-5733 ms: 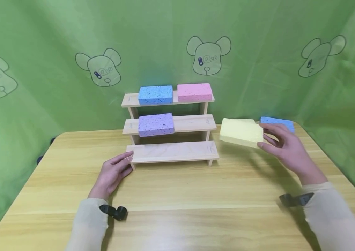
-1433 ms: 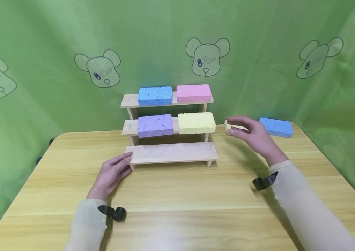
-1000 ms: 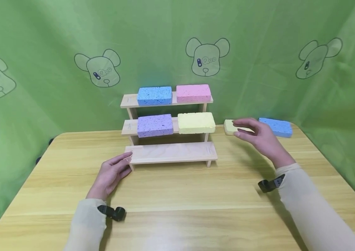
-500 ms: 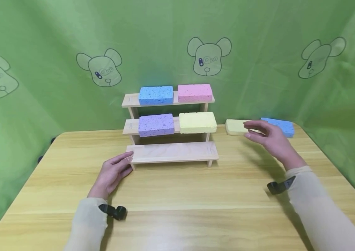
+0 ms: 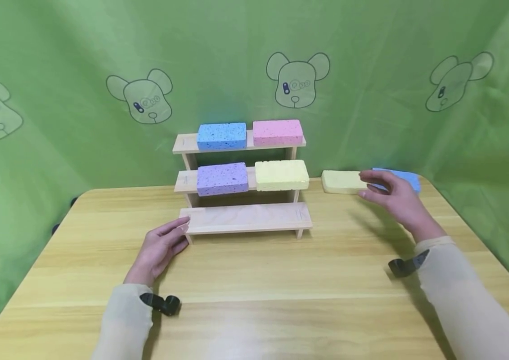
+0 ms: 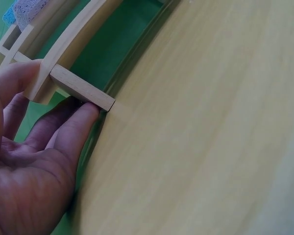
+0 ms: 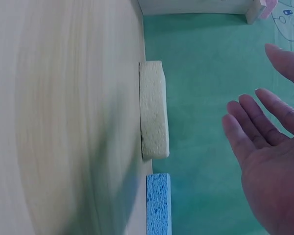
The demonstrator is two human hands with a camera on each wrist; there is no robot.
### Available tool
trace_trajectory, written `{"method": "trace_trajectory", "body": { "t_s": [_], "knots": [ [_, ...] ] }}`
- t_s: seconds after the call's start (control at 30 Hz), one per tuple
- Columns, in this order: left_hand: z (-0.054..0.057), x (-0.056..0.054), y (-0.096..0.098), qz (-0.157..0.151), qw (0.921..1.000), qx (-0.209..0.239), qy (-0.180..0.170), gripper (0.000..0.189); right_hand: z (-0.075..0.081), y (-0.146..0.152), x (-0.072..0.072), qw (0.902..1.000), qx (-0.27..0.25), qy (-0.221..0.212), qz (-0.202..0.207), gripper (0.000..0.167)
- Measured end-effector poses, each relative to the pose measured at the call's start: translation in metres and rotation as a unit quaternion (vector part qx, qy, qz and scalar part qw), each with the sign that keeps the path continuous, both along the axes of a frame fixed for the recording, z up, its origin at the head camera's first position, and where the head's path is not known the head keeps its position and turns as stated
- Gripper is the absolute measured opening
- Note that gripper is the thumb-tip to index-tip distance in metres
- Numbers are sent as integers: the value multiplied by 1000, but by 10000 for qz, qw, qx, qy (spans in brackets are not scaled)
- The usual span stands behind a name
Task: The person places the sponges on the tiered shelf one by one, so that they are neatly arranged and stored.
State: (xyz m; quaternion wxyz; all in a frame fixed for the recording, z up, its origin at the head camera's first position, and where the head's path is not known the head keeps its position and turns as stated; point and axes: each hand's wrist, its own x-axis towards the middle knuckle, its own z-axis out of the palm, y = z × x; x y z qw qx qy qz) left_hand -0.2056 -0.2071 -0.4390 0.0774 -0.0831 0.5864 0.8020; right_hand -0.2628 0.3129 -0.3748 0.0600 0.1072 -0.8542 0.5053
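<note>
A three-tier wooden display stand (image 5: 245, 218) stands on the table. My left hand (image 5: 160, 248) holds the left end of its lowest tier; the left wrist view shows the thumb on the board's end (image 6: 41, 85) and fingers against the leg (image 6: 83, 88). A blue sponge (image 5: 221, 136) and a pink sponge (image 5: 278, 132) sit on the top tier. The middle tier bears a purple sponge (image 5: 222, 178) and a yellow sponge (image 5: 281, 175). My right hand (image 5: 396, 200) hovers with bent, spread fingers and nothing in them, near a second yellow sponge (image 5: 343, 181) and partly hiding another blue sponge (image 5: 405, 177).
The two loose sponges lie along the back right edge of the wooden table (image 5: 254, 285). A green curtain (image 5: 218, 55) printed with bear heads hangs close behind the table and along its sides.
The yellow sponge held earlier by my right hand now sits on the middle tier's right side. Recently that hand has drawn rightward off the other yellow sponge. My left hand stays put.
</note>
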Motion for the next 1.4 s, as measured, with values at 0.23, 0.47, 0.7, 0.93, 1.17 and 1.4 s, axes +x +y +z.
{"method": "trace_trajectory", "body": {
  "t_s": [0.23,0.47,0.7,0.93,1.17,1.4],
  "knots": [
    [0,0,1,32,10000,21,-57,42,-3,11,-7,9988,436,-170,-129,56],
    [0,0,1,42,9999,44,-116,41,-6,18,-14,9968,662,-452,-77,62],
    [0,0,0,60,9999,87,-85,37,-9,22,-24,9935,992,-550,-4,69],
    [0,1,0,45,9999,100,-85,38,-11,22,-37,9874,1510,-465,80,73],
    [0,0,0,57,9999,73,-55,40,-12,21,-49,9773,2041,-544,154,76],
    [-1,0,0,28,10000,41,-49,43,-10,19,-60,9710,2298,-612,256,75]
  ]
}}
